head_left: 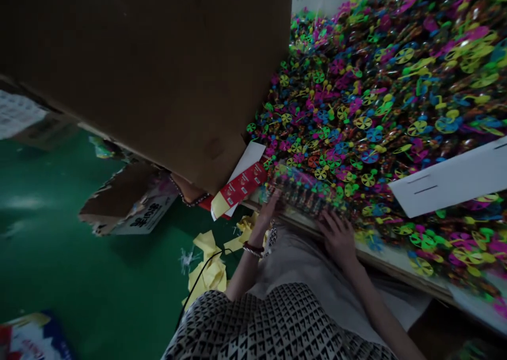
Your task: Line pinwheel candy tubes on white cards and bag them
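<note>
At the table's edge lies a clear plastic box, with a row of small coloured candy-filled toys showing through it. My left hand holds the left end of this box, its fingers pointing up along the side. Across the right end, my right hand grips the near corner with its fingers partly spread. A deep heap of toys with pink, green, yellow and blue wheel-shaped tops surrounds the box on its far side. The fingertips are dim and slightly blurred.
A big cardboard carton stands at the upper left. Red printed card strips lie beside it, and a white slotted card rests on the heap. Yellow paper scraps and a torn carton are on the green floor.
</note>
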`<state>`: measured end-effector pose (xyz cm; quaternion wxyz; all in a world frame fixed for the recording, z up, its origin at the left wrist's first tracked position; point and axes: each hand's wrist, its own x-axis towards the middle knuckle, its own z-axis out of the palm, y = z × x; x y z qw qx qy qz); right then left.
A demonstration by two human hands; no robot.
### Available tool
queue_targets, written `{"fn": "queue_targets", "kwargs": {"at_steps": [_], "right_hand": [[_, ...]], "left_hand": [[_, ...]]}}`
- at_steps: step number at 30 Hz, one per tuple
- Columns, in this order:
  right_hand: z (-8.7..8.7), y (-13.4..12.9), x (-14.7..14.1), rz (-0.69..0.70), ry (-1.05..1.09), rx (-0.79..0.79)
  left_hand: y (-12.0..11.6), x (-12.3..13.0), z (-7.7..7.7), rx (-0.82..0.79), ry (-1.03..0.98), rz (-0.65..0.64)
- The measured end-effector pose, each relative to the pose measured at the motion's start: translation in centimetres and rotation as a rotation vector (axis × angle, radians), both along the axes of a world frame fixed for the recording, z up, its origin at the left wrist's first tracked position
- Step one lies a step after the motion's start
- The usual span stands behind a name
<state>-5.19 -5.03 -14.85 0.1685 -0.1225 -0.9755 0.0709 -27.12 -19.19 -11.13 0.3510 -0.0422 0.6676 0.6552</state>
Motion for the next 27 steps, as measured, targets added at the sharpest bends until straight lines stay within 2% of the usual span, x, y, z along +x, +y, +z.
{"fn": "queue_targets", "kwargs": {"at_steps": [1,3,5,8,11,13,16,18,20,22,24,26,27], "right_hand": [[0.0,0.3,0.3,-0.020,-0.001,-0.018],[0.0,0.5,0.7,-0.026,0.014,-0.055],[0.2,0.5,0.8,0.001,0.074,-0.077],[0.6,0.7,1.1,0.083,0.215,-0.075],[1.4,1.2,1.3,0.153,0.308,-0.049],[2.2,1.2,1.0,0.138,0.350,-0.039],[4.2,0.3,0.0,0.075,0.448,-0.129],[6.1,-0.6,-1.2,0.034,0.527,-0.311],[8.2,-1.4,-2.6,-0.023,0.570,-0.589],[10.4,-1.9,-4.1,-0.033,0.564,-0.934],[12.2,-1.9,-5.3,-0.005,0.534,-1.275],[13.5,-1.2,-5.9,-0.054,0.535,-1.513],[13.9,-0.7,-5.9,-0.139,0.573,-1.577]], "left_hand": [[-0.9,-0.4,0.3,-0.100,0.051,-0.088],[-2.9,-1.7,1.1,-0.268,0.200,-0.178],[-4.9,-3.7,2.2,-0.430,0.446,-0.166],[-7.1,-7.2,3.8,-0.815,0.921,-0.149],[-7.9,-10.0,4.6,-1.105,1.024,-0.324],[-8.0,-11.0,5.1,-1.161,1.016,-0.416],[-8.2,-10.8,6.8,-1.064,1.019,-0.407],[-8.4,-9.4,8.9,-0.856,1.008,-0.339],[-8.1,-7.1,11.4,-0.558,0.950,-0.297],[-6.8,-4.2,13.5,-0.267,0.755,-0.385],[-4.4,-1.3,14.6,-0.068,0.529,-0.532],[-1.4,1.3,14.5,0.053,0.370,-0.657],[0.1,2.3,14.1,0.102,0.310,-0.702]]}}
